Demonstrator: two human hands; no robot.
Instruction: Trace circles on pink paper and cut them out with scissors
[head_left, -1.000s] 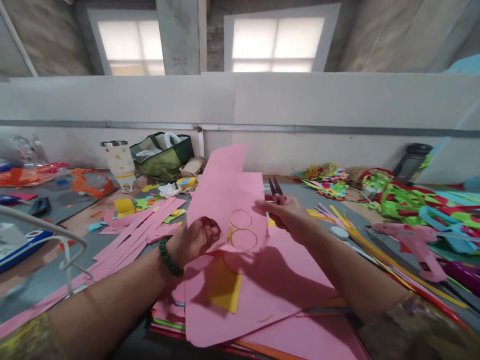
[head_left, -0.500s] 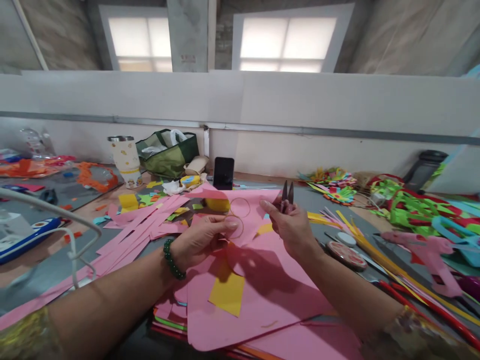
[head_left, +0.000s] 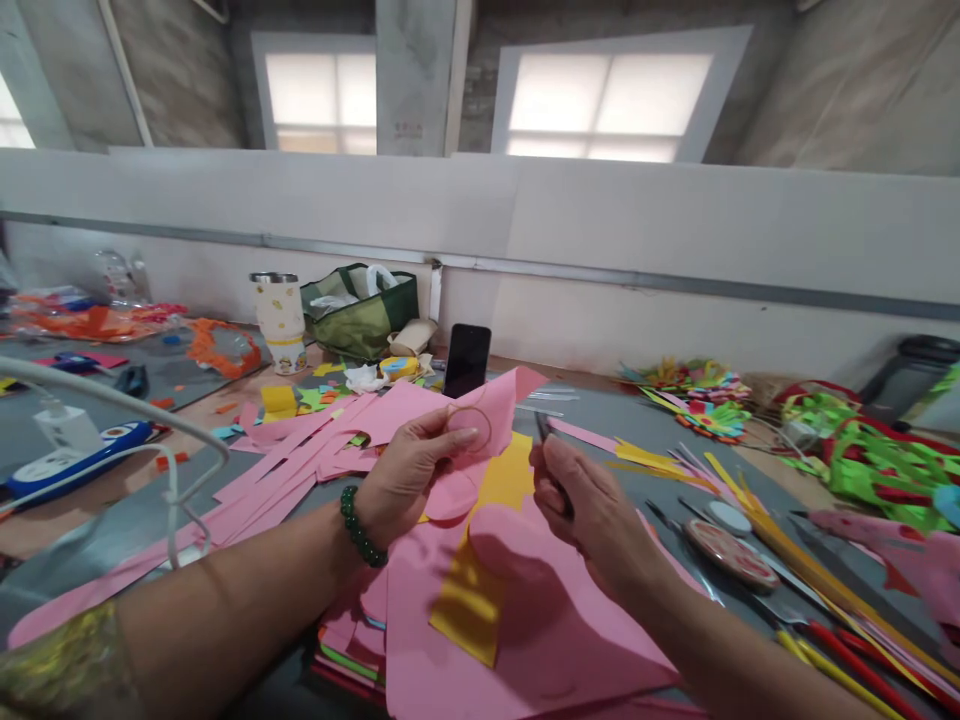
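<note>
The left hand pinches the pink foam sheet, which lies raised over the paper stack, beside its drawn circle, while the right hand grips small scissors; the sheet looks light and floppy, best pinched near the cutting line.

Looked like a paper-craft workshop: pink paper strips heaped at 10 o'clock, finished paper flowers at 2 o'clock, bare concrete walls up at 12.
</note>
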